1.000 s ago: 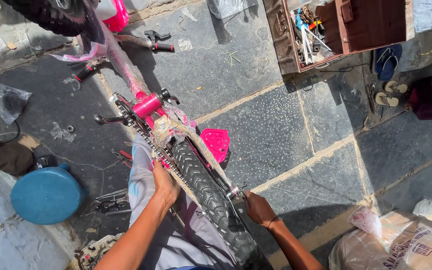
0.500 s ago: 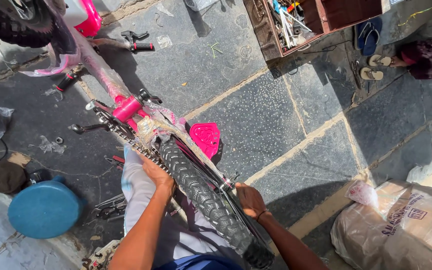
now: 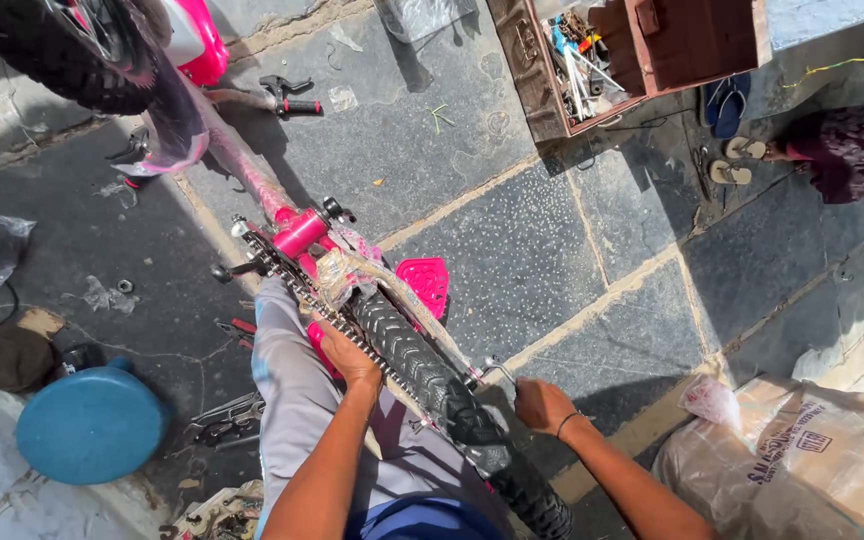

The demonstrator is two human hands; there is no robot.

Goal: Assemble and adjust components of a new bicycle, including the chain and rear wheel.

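Left hand (image 3: pixel 350 358) clasps the chain (image 3: pixel 297 290) side of the rear tyre (image 3: pixel 422 375); right hand (image 3: pixel 542 403) is closed on a metal tool (image 3: pixel 492 372) at the axle. The upturned pink bicycle (image 3: pixel 302 232) stands on the stone pavement (image 3: pixel 512 250), between the blue stool (image 3: pixel 92 425) and the open toolbox (image 3: pixel 592 60). Steady the wheel firmly and seat the tool squarely before turning.

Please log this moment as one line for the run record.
left hand: on chain beside rear tyre | right hand: gripping metal tool at axle | pink bicycle: upside down
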